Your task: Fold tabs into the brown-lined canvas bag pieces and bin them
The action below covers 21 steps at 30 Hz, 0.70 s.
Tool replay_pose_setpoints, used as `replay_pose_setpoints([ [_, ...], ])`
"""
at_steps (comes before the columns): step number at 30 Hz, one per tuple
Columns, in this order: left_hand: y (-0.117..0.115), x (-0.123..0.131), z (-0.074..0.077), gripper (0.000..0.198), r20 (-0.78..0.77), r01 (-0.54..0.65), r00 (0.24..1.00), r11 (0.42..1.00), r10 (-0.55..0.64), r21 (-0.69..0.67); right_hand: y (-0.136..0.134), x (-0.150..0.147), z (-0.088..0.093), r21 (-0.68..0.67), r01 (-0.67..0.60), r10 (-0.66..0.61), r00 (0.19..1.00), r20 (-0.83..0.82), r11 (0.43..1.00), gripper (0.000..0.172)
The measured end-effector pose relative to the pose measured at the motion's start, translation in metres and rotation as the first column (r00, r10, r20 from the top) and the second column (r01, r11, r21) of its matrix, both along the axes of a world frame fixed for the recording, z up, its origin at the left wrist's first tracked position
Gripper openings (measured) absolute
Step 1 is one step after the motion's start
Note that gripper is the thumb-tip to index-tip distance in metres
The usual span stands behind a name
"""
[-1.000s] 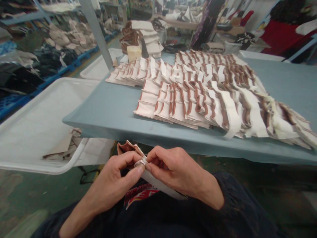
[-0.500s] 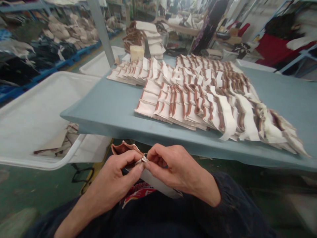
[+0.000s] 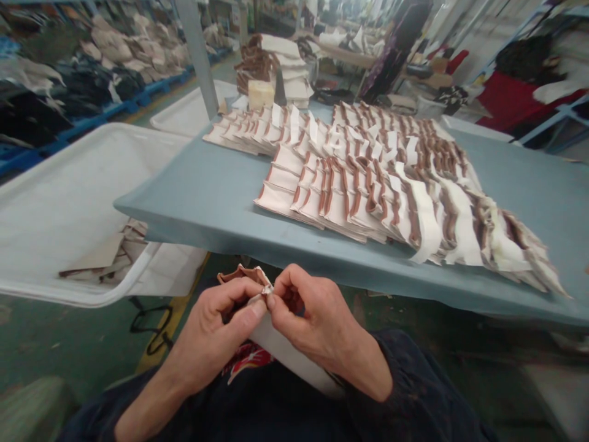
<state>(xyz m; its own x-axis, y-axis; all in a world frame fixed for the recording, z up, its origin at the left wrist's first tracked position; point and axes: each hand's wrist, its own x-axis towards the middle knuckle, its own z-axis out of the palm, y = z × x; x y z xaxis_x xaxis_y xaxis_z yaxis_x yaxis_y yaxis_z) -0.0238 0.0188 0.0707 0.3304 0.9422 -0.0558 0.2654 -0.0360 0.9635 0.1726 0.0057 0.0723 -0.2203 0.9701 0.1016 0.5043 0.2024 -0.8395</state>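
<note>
Lone head-worn camera faces forward and down from above wearer's left hand (image 3: 214,325) and right hand (image 3: 322,325), both close at lower center; worktop (image 3: 193,190) beyond, gray post (image 3: 197,58) farther off.

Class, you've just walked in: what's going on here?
A person's left hand and right hand pinch a brown-and-white folded fabric piece before the blue-grey covered table. On it lie overlapping rows of cream, brown-edged fabric pieces. A white plastic bin stands on the left, with some material inside.
</note>
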Motion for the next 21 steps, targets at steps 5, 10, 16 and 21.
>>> replay_pose_setpoints([
  [5, 0.001, 0.002, 0.001, 0.031, -0.017, -0.006, 1.000, 1.000, 0.006, 0.017, -0.007, -0.006, 0.003, -0.003, 0.028, -0.028, 0.992, 0.120, 1.000, 0.008],
  [10, 0.006, 0.008, -0.003, 0.032, -0.133, -0.020, 0.991, 0.999, 0.026, 0.048, -0.002, -0.011, -0.009, -0.064, 0.064, -0.052, 0.984, 0.170, 0.996, 0.008],
  [16, 0.010, 0.016, -0.010, 0.034, -0.154, -0.066, 0.985, 0.996, 0.075, 0.061, 0.003, -0.011, -0.026, -0.242, 0.110, -0.118, 0.993, -0.016, 0.964, 0.016],
  [21, 0.008, 0.019, -0.016, 0.031, -0.203, -0.100, 0.971, 0.987, 0.124, 0.126, 0.007, -0.003, -0.023, -0.312, 0.083, -0.091, 0.996, -0.012, 0.946, 0.021],
])
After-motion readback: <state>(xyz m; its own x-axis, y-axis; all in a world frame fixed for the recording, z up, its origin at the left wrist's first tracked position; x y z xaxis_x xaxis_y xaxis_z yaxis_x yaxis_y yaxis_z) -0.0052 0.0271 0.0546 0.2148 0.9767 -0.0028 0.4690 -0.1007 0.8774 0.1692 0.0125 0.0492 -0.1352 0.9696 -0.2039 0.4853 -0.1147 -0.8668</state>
